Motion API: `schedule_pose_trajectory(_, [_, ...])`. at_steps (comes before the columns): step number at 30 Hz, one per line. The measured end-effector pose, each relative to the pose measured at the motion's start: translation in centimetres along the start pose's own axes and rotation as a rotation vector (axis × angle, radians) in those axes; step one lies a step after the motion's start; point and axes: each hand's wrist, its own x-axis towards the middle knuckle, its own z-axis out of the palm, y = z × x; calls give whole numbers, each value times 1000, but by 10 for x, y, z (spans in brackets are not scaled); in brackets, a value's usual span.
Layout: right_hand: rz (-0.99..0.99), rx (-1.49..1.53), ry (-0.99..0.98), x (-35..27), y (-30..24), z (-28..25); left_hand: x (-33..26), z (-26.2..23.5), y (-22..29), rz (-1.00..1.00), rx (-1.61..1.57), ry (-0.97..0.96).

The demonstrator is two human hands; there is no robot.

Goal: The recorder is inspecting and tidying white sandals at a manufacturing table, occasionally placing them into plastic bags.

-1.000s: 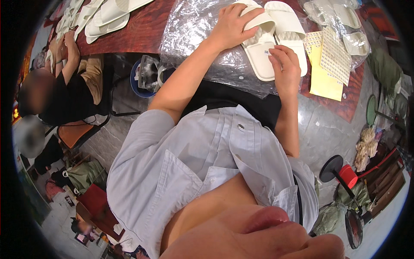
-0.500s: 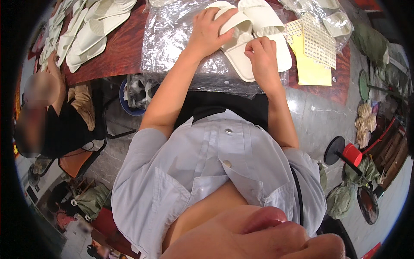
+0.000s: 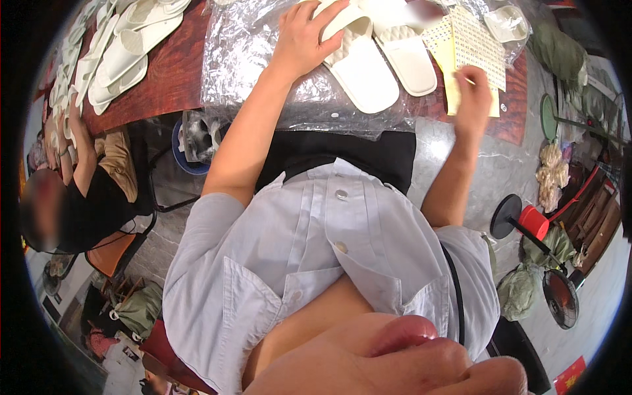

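Observation:
A pair of white slippers lies on clear plastic wrapping point(image 3: 243, 72) at the table's front. Over the strap of the left slipper point(image 3: 364, 76) rests my left hand point(image 3: 303, 41), its fingers across the strap and thumb at its side edge. The right slipper point(image 3: 411, 66) lies beside it, untouched. To the right, my right hand point(image 3: 473, 105) is over the lower part of the sticker sheets, with fingertips curled together. Whatever is between those fingertips is too small to make out. One sheet is a yellow backing point(image 3: 453, 89); a pale printed sticker sheet point(image 3: 479, 49) overlaps it.
More white slippers point(image 3: 122, 62) are piled on the dark red wooden table point(image 3: 174, 82) at the left, where another person point(image 3: 99, 191) sits. A bagged slipper point(image 3: 508, 25) lies at the far right. A blue bin point(image 3: 187, 155) stands below the table; a fan point(image 3: 559, 299) is at right.
My right hand has moved right, from the right slipper's sole to the sticker sheets. My left hand stays on the left slipper. The whole view has shifted slightly.

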Motion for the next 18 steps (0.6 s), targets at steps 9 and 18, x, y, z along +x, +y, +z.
schedule_pose_trajectory(9, [127, -368, 487, 3, 96, -108, 2, -1, 6, -74, -7, -69])
schedule_pose_trajectory(18, [124, -669, 390, 18, 131, -121, 2, 1, -5, 6, -43, -30])
